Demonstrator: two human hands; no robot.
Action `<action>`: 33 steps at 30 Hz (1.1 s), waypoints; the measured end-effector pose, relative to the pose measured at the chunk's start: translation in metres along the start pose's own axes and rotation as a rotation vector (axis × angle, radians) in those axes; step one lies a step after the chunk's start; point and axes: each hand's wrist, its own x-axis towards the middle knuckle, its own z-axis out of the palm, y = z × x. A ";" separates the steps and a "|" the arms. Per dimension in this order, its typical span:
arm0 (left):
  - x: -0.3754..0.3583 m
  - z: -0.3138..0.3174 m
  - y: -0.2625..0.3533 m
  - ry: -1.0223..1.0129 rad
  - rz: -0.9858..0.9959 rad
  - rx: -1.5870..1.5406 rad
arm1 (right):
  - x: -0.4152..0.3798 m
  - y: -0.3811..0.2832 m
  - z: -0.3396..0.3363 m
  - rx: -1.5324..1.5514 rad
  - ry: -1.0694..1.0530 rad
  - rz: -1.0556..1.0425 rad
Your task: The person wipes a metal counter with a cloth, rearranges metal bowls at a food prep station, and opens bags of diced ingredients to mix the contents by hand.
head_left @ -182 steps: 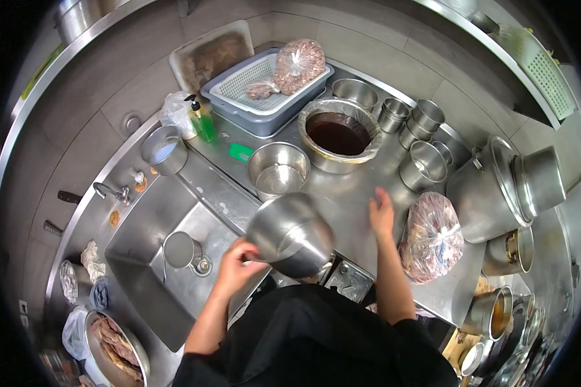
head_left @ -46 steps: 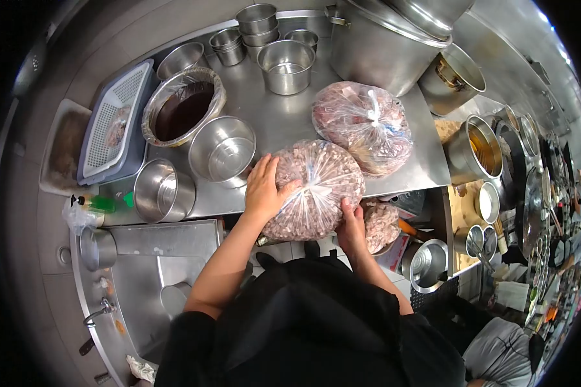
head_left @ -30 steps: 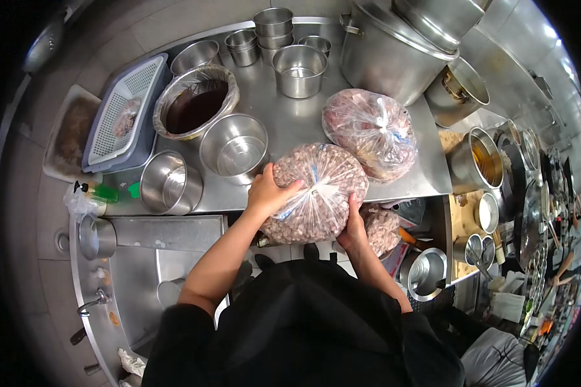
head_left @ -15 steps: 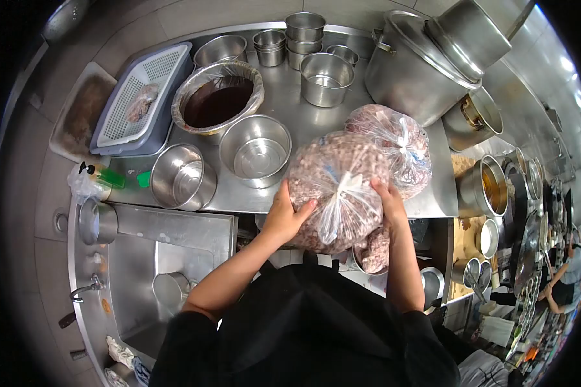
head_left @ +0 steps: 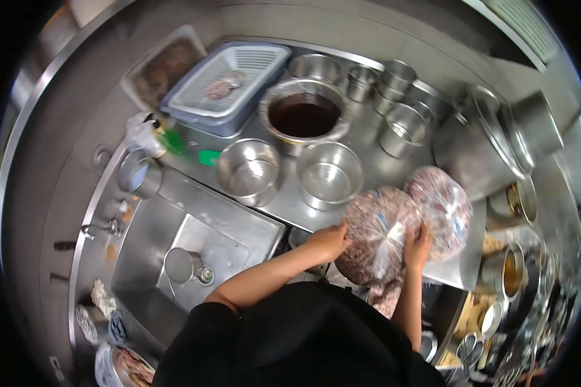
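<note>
Clock positions taken from the large bag, 12 at the top of the view.

Grip: both hands on a large knotted clear bag of chopped meat (head_left: 374,216). Left hand (head_left: 330,244) bears on its side at 8 o'clock; right hand (head_left: 419,244) spreads its fingers on the side at 4, just beside the white knot. Bag sits at the counter's front edge; how much weight the counter carries, cannot tell. Compared with 0.5 s ago: same two-handed hold, view swung so more of the steel sink (head_left: 148,284) shows at 9.

At 2 to 3, touching or overlapped by the held bag: a second knotted meat bag (head_left: 442,208). At 6, lower down, another portion of meat (head_left: 385,298), partly hidden.

At 10 to 11, near: a steel pot (head_left: 330,177); further out at 10, a similar steel pot (head_left: 248,174). At 6.1 s ago the left hand held a steel pot; now the two stand side by side.

At 11: plastic-lined basin (head_left: 265,117), dark liquid inside. Beyond, between 10 and 11: white perforated basket (head_left: 265,61), now with only the small meat bag (head_left: 226,86); a large one lay there 6.1 s ago. At 1 to 2: lidded stockpot (head_left: 465,151).
</note>
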 end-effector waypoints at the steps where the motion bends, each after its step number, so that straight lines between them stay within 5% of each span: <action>1: -0.009 -0.023 0.001 -0.028 0.076 -0.043 | 0.000 -0.002 -0.002 0.028 -0.024 0.015; 4: -0.029 -0.100 -0.007 0.105 0.181 -0.322 | -0.004 -0.008 -0.001 0.032 0.005 0.032; 7: -0.024 -0.198 -0.050 0.512 0.122 -0.400 | -0.021 -0.038 -0.012 0.028 0.025 -0.006; 9: -0.004 -0.259 -0.103 0.807 0.037 -0.306 | -0.038 -0.046 -0.006 -0.021 0.053 -0.233; 12: 0.039 -0.337 -0.189 1.037 -0.155 0.016 | -0.047 -0.067 -0.002 -0.193 0.047 -0.251; 17: 0.114 -0.417 -0.287 0.879 -0.475 0.249 | -0.049 -0.051 0.009 -0.237 0.043 -0.223; 27: 0.238 -0.469 -0.359 0.516 -0.440 0.603 | -0.043 -0.054 0.009 -0.243 -0.003 -0.203; 30: 0.289 -0.468 -0.451 0.344 -0.534 0.645 | -0.039 -0.053 0.010 -0.210 -0.010 -0.221; 33: 0.252 -0.473 -0.363 0.221 -0.684 0.638 | -0.038 -0.056 0.013 -0.170 0.014 -0.267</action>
